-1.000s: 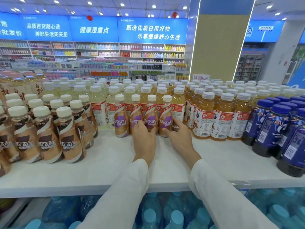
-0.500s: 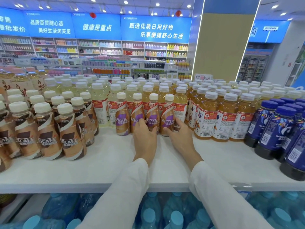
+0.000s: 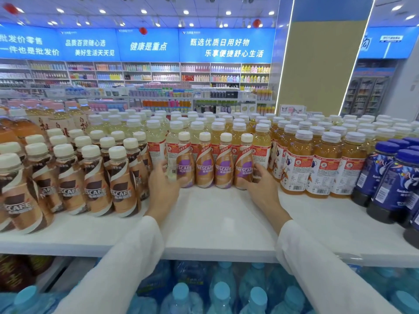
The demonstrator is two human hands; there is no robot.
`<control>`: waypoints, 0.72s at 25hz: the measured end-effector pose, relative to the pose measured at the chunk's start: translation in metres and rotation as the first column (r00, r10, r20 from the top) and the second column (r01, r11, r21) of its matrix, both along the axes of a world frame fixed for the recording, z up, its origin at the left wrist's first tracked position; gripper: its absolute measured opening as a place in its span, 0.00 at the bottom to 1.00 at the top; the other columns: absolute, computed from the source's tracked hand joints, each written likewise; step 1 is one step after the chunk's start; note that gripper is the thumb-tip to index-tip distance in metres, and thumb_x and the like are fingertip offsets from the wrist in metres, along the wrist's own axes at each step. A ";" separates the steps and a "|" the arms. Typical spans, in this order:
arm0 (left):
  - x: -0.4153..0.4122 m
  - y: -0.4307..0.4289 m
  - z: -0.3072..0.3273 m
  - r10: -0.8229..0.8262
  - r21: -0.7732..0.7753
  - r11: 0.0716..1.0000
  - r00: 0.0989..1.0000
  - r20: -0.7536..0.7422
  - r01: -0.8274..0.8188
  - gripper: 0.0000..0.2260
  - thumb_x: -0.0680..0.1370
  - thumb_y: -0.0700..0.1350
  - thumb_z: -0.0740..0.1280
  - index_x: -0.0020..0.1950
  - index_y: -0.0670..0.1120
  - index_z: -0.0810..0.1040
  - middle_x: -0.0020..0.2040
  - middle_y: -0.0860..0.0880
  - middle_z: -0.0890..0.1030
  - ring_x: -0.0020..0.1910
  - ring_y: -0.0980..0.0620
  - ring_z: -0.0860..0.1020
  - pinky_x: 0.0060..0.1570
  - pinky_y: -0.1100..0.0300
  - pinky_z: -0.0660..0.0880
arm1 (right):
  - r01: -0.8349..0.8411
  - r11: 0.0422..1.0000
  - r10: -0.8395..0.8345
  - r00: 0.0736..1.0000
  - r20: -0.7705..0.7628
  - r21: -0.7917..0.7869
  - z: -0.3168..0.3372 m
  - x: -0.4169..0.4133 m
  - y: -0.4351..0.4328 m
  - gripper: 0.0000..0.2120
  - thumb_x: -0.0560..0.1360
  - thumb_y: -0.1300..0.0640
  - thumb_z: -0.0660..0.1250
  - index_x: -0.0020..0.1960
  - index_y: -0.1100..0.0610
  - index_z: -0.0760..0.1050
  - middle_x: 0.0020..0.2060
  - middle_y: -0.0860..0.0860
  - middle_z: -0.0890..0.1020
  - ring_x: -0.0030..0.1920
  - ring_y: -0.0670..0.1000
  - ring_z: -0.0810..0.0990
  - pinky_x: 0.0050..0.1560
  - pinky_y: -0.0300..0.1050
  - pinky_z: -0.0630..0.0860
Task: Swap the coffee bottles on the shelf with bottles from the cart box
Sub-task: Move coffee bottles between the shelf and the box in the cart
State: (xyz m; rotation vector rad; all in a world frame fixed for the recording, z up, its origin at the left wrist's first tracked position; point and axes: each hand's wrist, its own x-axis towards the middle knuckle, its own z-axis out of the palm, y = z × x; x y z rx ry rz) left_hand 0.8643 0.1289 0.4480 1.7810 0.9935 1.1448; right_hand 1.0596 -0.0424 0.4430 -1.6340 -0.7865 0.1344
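We are curling our right hand (image 3: 260, 184) round the rightmost of four purple-label Nescafé bottles (image 3: 224, 171) on the white shelf (image 3: 222, 218); our left hand (image 3: 163, 189), blurred, is touching the row's other end, and we cannot tell whether it is gripping.

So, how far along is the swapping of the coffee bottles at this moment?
Done: nothing looks swapped; four purple-label coffee bottles stand in a row on the shelf. In hand: the left hand and the right hand clasp the two ends of that row. Left: lifting them off and bringing replacements; the cart box is not in view.
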 end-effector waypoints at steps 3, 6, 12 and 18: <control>-0.001 0.005 -0.005 -0.146 -0.051 0.988 0.989 -0.009 0.146 0.32 0.73 0.45 0.78 0.75 0.47 0.70 0.65 0.46 0.77 0.59 0.47 0.77 0.55 0.57 0.74 | 0.009 1.000 -0.009 1.000 -0.010 0.013 0.000 0.001 0.000 0.31 0.71 0.59 0.78 0.71 0.51 0.72 0.54 0.42 0.78 0.51 0.37 0.77 0.44 0.29 0.71; 0.000 0.006 -0.002 -0.172 0.005 0.985 0.985 0.018 0.171 0.24 0.76 0.41 0.74 0.71 0.45 0.74 0.59 0.48 0.81 0.53 0.53 0.80 0.45 0.70 0.71 | 0.017 1.000 -0.017 1.000 -0.001 0.013 0.000 0.000 0.002 0.31 0.71 0.58 0.78 0.71 0.51 0.72 0.55 0.43 0.79 0.51 0.40 0.77 0.44 0.29 0.71; 0.003 0.011 -0.005 -0.160 -0.012 0.987 0.987 0.023 0.160 0.21 0.77 0.39 0.72 0.70 0.46 0.75 0.55 0.51 0.79 0.52 0.53 0.79 0.53 0.62 0.73 | 0.034 0.999 -0.034 0.999 0.026 -0.005 -0.001 -0.001 0.003 0.31 0.70 0.57 0.78 0.71 0.50 0.73 0.51 0.39 0.78 0.51 0.35 0.76 0.46 0.31 0.73; 0.007 0.016 -0.006 -0.130 -0.014 0.991 0.992 0.003 0.130 0.21 0.77 0.39 0.73 0.69 0.46 0.76 0.54 0.51 0.81 0.54 0.51 0.80 0.58 0.55 0.75 | 0.045 0.999 -0.045 0.997 0.055 -0.003 0.001 -0.004 0.003 0.31 0.69 0.59 0.79 0.70 0.52 0.74 0.56 0.46 0.82 0.51 0.36 0.78 0.44 0.26 0.76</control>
